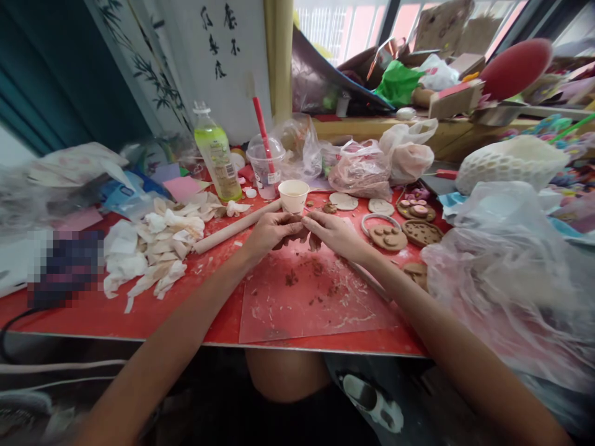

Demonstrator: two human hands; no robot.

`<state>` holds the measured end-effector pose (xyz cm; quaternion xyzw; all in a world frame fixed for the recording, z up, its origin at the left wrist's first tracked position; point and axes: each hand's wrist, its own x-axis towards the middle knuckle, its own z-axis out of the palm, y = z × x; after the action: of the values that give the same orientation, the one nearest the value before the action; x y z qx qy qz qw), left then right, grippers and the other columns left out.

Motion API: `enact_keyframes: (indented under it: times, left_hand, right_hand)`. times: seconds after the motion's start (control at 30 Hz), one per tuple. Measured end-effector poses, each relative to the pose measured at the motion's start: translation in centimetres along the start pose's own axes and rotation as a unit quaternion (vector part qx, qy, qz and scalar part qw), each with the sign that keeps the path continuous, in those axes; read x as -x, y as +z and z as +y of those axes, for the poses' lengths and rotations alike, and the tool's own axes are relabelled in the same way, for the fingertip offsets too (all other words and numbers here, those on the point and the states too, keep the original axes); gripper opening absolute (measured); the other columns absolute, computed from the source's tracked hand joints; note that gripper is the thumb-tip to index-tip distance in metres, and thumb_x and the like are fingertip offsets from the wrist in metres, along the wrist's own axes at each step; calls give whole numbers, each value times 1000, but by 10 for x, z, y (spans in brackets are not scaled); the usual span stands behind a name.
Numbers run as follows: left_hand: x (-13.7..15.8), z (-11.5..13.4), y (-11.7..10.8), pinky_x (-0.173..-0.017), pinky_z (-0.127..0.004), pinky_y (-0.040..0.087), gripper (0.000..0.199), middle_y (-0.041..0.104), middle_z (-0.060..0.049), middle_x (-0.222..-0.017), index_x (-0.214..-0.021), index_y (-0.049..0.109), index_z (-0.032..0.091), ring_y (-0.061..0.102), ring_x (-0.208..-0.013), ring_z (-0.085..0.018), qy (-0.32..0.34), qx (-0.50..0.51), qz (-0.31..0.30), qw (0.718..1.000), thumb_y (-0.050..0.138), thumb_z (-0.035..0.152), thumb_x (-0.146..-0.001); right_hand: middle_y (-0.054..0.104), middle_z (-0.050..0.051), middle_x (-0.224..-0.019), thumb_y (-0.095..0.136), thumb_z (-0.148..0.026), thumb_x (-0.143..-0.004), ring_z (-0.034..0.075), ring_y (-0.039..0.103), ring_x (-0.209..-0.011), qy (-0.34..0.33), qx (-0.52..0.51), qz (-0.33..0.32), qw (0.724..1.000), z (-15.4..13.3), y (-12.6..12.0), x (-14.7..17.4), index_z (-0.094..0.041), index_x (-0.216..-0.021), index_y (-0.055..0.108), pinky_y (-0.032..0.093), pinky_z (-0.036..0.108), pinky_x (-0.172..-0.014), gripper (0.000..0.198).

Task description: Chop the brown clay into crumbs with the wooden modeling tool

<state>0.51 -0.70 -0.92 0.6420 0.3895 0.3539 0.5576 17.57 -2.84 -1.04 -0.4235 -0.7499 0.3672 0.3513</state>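
My left hand (276, 233) and my right hand (329, 230) meet over the front of the red table, fingertips together. The fingers of both are bent and pinched. Whatever lies between them is hidden, though brown smears show at the fingertips. Below them is a clear plastic sheet (279, 322) scattered with brown crumbs (292, 277) and pale scraps. Just behind my hands stands a white paper cup (294, 199). A pale roller (235, 228) lies to the left of the cup. On the right are flat brown clay discs (422, 232), one decorated with raised pieces (387, 238) beside a ring (365, 227).
Crumpled tissues (158, 241) pile up at left. A green drink bottle (218, 158) and a plastic cup with a red straw (266, 164) stand behind. Plastic bags (506, 272) crowd the right side. A thin stick (369, 280) lies under my right forearm. The table's front edge (218, 344) is near.
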Motion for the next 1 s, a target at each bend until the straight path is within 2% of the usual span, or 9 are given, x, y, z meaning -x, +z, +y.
enact_keyframes:
  times: [0.2,0.33,0.4,0.47,0.6,0.7,0.8,0.9,1.0]
  left_hand:
    - [0,0,-5,-49,-20,35,40,53,2,-81,-103,55,16,44,-57,-5,22,-9,-49,999,69,19,-66]
    - [-3,3,-14,-62,-22,43,46,58,2,-83,-101,54,15,55,-69,-8,55,52,21,997,60,3,-56]
    - [-5,6,-19,-69,-24,46,36,62,1,-79,-96,57,13,59,-72,-10,86,61,37,994,62,5,-61]
    - [-4,9,-22,-75,-29,49,25,65,-1,-78,-94,60,12,62,-73,-12,111,77,33,990,65,12,-69]
    - [0,10,-19,-72,-31,50,23,66,-1,-75,-100,62,12,62,-68,-13,137,70,-25,988,65,20,-78]
    - [3,4,-13,-69,-29,48,15,65,-1,-73,-92,65,14,60,-68,-13,93,-57,-118,987,63,22,-80]
    - [6,3,-11,-78,-30,46,9,66,-2,-83,-83,68,16,60,-80,-15,75,-224,-179,955,65,23,-77]
    - [6,17,-11,-92,-30,42,21,65,-4,-108,-98,68,19,58,-103,-18,142,-211,-106,961,67,30,-80]
    - [-2,33,3,-70,-25,45,33,62,0,-72,-72,62,17,58,-69,-10,204,-8,-1,979,56,44,-89]
  right_hand:
    - [56,-1,-61,46,-44,-92,7,48,-50,-9,6,104,995,7,-13,-1,-18,-71,51,37,23,-49,34]
    - [60,-1,-63,55,-40,-87,8,47,-52,-3,90,-52,995,11,-11,-1,-18,-68,58,36,24,-53,29]
    - [60,-2,-62,70,-35,-75,10,49,-57,0,119,-72,990,14,-6,-1,-18,-67,62,36,25,-58,20]
    - [60,-1,-65,72,-33,-72,11,50,-61,6,132,-28,991,17,-5,-3,-19,-72,64,35,26,-60,17]
    - [56,1,-68,44,-35,-91,14,49,-63,27,144,132,980,18,-16,-7,-17,-81,59,33,29,-63,25]
    - [53,0,-63,41,-33,-91,14,47,-61,38,136,203,969,15,-22,-7,-18,-74,55,33,29,-62,26]
    - [50,-2,-56,47,-31,-86,12,45,-55,39,123,210,969,13,-20,-7,-19,-66,53,32,28,-59,24]
    - [49,-3,-54,49,-31,-84,12,45,-53,36,101,223,969,13,-17,-7,-19,-66,54,33,28,-59,23]
    - [48,-2,-55,48,-34,-84,13,46,-55,33,76,262,962,17,-19,-8,-20,-68,55,34,28,-58,23]
